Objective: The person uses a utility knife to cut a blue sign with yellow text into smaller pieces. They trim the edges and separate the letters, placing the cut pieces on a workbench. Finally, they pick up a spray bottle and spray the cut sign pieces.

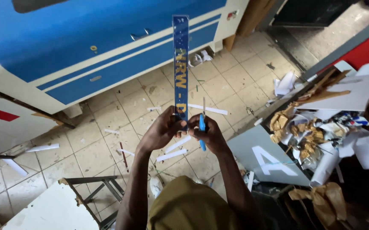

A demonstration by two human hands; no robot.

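The left hand (161,130) grips the lower end of a long blue plastic strip (180,64) with gold lettering, held upright above the tiled floor (108,123). The right hand (210,135) is closed around a blue-handled utility knife (202,127), its blade just beside the strip's lower edge.

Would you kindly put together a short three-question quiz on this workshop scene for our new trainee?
1. True or false: both hands grip the long blue strip at its lower end.
2. Which hand also holds the blue utility knife: left hand or right hand?
3. What lies scattered on the tiled floor? A) white offcut strips B) screws C) bottles

Key: 1 true; 2 right hand; 3 A.
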